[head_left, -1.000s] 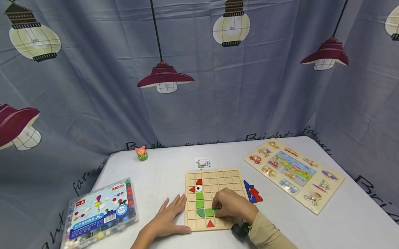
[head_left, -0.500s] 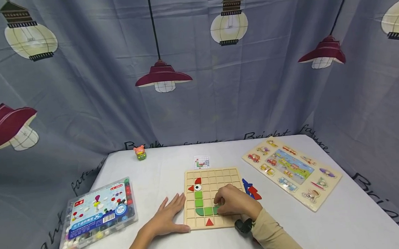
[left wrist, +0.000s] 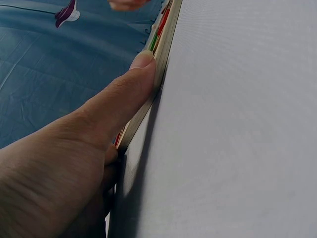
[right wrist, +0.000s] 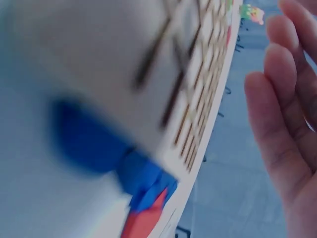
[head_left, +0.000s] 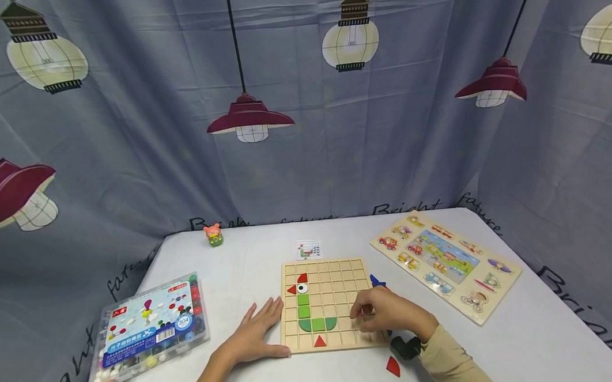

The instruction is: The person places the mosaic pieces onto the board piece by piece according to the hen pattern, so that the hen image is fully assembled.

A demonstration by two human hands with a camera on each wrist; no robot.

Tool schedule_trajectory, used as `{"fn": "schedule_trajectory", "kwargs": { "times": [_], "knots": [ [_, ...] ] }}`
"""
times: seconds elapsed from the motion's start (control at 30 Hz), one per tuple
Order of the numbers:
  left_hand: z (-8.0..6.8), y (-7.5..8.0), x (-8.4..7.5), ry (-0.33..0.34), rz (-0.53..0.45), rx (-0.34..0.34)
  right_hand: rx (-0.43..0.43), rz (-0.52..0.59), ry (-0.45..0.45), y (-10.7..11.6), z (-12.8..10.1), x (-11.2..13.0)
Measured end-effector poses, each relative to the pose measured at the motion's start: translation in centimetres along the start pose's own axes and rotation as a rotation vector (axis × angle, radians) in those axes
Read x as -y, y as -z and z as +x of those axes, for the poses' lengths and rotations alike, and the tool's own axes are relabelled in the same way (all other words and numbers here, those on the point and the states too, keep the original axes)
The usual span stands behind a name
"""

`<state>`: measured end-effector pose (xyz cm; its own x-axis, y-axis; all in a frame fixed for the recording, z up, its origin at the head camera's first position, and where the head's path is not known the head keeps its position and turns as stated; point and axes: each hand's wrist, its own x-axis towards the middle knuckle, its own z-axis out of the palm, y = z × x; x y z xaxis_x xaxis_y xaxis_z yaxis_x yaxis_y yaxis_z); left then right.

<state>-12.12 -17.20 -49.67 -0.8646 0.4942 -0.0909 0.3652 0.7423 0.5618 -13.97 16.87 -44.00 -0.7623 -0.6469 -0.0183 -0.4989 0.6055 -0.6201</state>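
Just right of centre in the head view, bare right hand (head_left: 387, 312) over the right side of a pale square wooden grid board (head_left: 336, 279), fingers loosely bent and unclamped. Left of it, bare left hand (head_left: 256, 335), fingers straight and spread, thumb against the board's lower left corner. On the board's left half, a flat green quarter-round piece (head_left: 331, 323) beside a flat green square (head_left: 318, 325), with a red triangle (head_left: 319, 341) below. Partly blocked by the right hand, a pile of flat blue and red pieces (head_left: 377, 281). Near the bottom edge, a loose red quarter-round piece (head_left: 393, 366). Farther out: small printed card (head_left: 308, 250) above the board, clear plastic box of coloured balls (head_left: 149, 329) at lower left, pink-and-green figurine (head_left: 213, 235) left of centre, wooden vehicle puzzle (head_left: 447, 258) at right.
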Motion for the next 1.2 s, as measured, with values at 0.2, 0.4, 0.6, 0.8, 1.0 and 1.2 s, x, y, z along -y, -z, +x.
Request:
{"fn": "schedule_trajectory", "kwargs": {
  "times": [0.2, 0.4, 0.6, 0.8, 1.0, 1.2],
  "knots": [
    [-0.2, 0.1, 0.0, 0.013, -0.012, -0.002, 0.059, 0.054, -0.019, -0.2, -2.3, -0.5],
    [0.0, 0.0, -0.1, 0.002, -0.007, 0.002, 0.133, 0.076, -0.077, -0.4, -4.7, -0.6],
    [0.0, -0.1, 0.1, -0.006, -0.006, 0.006, 0.206, 0.05, -0.132, -0.9, -6.4, -0.8],
    [0.0, -0.1, 0.3, -0.003, -0.007, 0.005, 0.198, 0.037, -0.157, -1.0, -6.7, -1.0],
    [0.0, -0.1, 0.1, 0.002, -0.024, 0.01, 0.15, 0.072, -0.181, -1.4, -6.9, -1.2],
    [0.0, 0.0, -0.1, 0.002, -0.017, 0.004, 0.115, 0.076, -0.171, -1.6, -6.9, -1.2]
  ]
}}
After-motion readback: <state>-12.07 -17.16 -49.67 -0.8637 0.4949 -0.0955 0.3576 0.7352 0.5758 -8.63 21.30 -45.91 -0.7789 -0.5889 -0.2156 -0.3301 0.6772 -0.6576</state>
